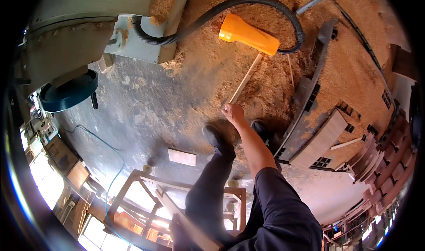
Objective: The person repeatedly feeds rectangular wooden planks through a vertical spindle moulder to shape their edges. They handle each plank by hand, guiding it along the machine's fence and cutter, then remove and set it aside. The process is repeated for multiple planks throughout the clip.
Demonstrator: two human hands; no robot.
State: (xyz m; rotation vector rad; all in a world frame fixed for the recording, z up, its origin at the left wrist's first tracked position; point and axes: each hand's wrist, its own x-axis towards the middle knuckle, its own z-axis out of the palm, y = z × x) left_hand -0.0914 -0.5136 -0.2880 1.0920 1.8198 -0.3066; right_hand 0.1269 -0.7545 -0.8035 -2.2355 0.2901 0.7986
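My right hand (234,114) is closed round the near end of a thin, pale wooden strip (245,80). The strip slants up and away to the right, its far end by the narrow end of an orange plastic nozzle-like piece (249,34); whether they touch I cannot tell. A black corrugated hose (239,0) loops round to that same narrow end. Low in the view, a longer wooden board (188,222) slants across my lap area. A blurred, dim shape beside it may be my left hand (178,231); its fingers cannot be made out.
Sawdust (199,69) covers much of the floor. A pale machine with a dark handwheel (68,91) stands at the left. Right of my feet lies a curved metal-edged platform (305,105) bearing a plank (323,138). Nearby are a wooden frame (177,180), a flat offcut (182,157) and a thin cable (116,150).
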